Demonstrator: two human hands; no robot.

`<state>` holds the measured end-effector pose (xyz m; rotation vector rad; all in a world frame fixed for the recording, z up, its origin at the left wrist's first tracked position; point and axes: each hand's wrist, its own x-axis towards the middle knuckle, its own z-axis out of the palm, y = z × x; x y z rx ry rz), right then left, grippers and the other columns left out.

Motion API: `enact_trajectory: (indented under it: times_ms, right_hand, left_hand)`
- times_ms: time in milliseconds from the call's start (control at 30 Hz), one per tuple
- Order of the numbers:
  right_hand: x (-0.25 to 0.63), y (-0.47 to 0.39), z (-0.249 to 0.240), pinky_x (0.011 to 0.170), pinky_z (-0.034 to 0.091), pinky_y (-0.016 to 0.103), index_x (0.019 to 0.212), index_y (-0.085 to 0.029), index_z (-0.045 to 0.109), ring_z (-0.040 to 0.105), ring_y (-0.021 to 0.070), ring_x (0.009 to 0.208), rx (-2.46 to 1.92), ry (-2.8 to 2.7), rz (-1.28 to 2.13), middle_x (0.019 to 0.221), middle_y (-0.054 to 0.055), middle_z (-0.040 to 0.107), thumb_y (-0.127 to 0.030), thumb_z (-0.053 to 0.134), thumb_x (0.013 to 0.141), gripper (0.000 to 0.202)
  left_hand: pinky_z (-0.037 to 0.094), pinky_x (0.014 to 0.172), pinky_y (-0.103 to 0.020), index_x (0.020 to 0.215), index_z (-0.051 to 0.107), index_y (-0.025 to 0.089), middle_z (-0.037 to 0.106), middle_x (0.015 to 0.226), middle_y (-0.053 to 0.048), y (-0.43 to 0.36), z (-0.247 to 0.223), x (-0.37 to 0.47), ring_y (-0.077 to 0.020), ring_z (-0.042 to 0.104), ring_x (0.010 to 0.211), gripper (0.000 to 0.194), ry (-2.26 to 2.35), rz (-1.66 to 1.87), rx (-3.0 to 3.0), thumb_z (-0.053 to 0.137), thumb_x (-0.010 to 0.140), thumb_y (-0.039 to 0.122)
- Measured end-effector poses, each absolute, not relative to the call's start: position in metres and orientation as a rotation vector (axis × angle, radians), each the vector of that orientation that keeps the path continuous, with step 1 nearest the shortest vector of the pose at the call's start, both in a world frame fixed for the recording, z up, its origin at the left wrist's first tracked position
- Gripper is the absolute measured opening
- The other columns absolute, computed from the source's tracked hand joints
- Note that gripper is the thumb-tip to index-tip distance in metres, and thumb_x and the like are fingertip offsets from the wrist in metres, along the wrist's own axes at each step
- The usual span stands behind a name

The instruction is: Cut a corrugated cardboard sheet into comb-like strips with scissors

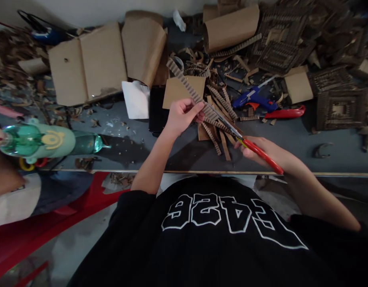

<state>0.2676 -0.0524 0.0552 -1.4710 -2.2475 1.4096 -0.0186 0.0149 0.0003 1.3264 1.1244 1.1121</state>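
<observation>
My left hand (184, 113) pinches a long corrugated cardboard strip (184, 81), which slants up and away to the left. In my right hand (258, 150) is a pair of scissors (260, 154) with red handles. Their blades point up and left, along the strip close to my left fingertips; whether they touch it I cannot tell. Below and behind the hands lie several cut corrugated strips (218, 99) in a loose pile. A flat piece of brown cardboard (172, 93) lies just behind my left hand, over a black object (156, 115).
A blue glue gun (256, 99) and a red-handled tool (287, 113) lie right of the pile. Stacked corrugated square frames (341, 109) stand far right. Large cardboard sheets (103, 59) are at the back left. A green bottle (52, 137) lies left, near a person's arm (4, 175).
</observation>
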Motion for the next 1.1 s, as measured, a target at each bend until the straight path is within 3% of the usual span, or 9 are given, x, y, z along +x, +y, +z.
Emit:
enact_trajectory:
  times_ms: [300,600,767,900,1000,1100]
  right_hand:
    - [0.263,-0.053,0.052,0.074,0.045,0.038,0.081,-0.021,0.057,0.064,0.0256,0.078,-1.455,-2.269,1.501,0.083,0.010,0.066,-0.099,0.031,0.079,0.082]
    - [0.253,-0.056,0.060,0.061,0.036,0.033,0.075,-0.023,0.056,0.054,0.0196,0.063,-1.529,-2.245,1.394,0.068,0.005,0.060,-0.102,0.036,0.074,0.082]
    - [0.245,-0.056,0.058,0.059,0.034,0.033,0.070,-0.022,0.055,0.052,0.0195,0.060,-1.608,-2.220,1.352,0.065,0.007,0.058,-0.108,0.021,0.068,0.093]
    - [0.237,-0.059,0.059,0.060,0.036,0.035,0.070,-0.022,0.053,0.051,0.0203,0.058,-1.681,-2.205,1.398,0.061,0.006,0.056,-0.110,0.013,0.063,0.097]
    - [0.236,-0.062,0.060,0.062,0.037,0.034,0.071,-0.022,0.053,0.053,0.0206,0.059,-1.661,-2.167,1.415,0.063,0.006,0.057,-0.109,0.019,0.065,0.094]
    - [0.239,-0.065,0.060,0.065,0.041,0.035,0.077,-0.022,0.055,0.060,0.0233,0.068,-1.596,-2.136,1.431,0.078,0.009,0.065,-0.108,0.030,0.066,0.090]
  left_hand:
    - [0.060,0.055,-0.022,0.073,0.063,0.018,0.066,0.064,0.002,0.015,0.001,-0.017,-0.0080,0.064,0.053,0.063,1.094,1.126,1.233,0.075,0.068,0.080]
    - [0.058,0.055,-0.023,0.071,0.063,0.018,0.066,0.064,0.000,0.013,0.003,-0.020,-0.0097,0.065,0.055,0.056,1.079,1.056,1.251,0.074,0.078,0.072]
    - [0.060,0.057,-0.024,0.074,0.064,0.019,0.070,0.065,0.000,0.005,0.004,-0.008,-0.0119,0.071,0.060,0.061,1.091,1.047,1.203,0.062,0.083,0.078]
    - [0.060,0.055,-0.021,0.073,0.065,0.017,0.072,0.065,-0.001,-0.004,0.003,0.003,-0.0113,0.071,0.059,0.063,1.008,1.026,1.188,0.069,0.074,0.080]
    - [0.060,0.055,-0.021,0.071,0.064,0.017,0.072,0.064,-0.001,-0.008,0.003,0.007,-0.0101,0.070,0.056,0.061,0.985,1.039,1.169,0.072,0.074,0.077]
    - [0.060,0.055,-0.020,0.066,0.062,0.016,0.073,0.063,-0.002,-0.011,0.006,0.008,-0.0099,0.069,0.055,0.060,0.972,1.008,1.170,0.072,0.075,0.075]
